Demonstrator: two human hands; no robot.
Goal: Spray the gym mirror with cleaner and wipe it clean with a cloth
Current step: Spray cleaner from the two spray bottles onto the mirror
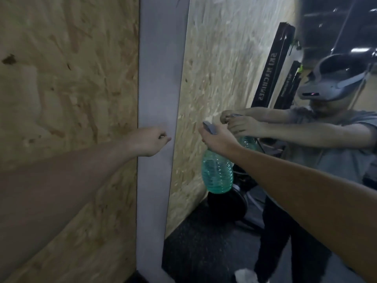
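Observation:
The gym mirror (230,64) fills the right half of the view behind a grey frame (161,78). My right hand (218,137) grips the neck of a ribbed, green-tinted spray bottle (217,174) with a grey trigger head, held up close to the glass. My left hand (152,139) is raised in front of the grey frame with its fingers curled in; nothing shows in it. No cloth is visible. The mirror reflects both arms, the bottle and a person wearing a grey headset.
A chipboard wall (67,88) stands to the left of the frame. The mirror reflects dark speckled floor (204,242), a black disc-shaped weight plate (226,203) low down and black upright machine signs (271,68).

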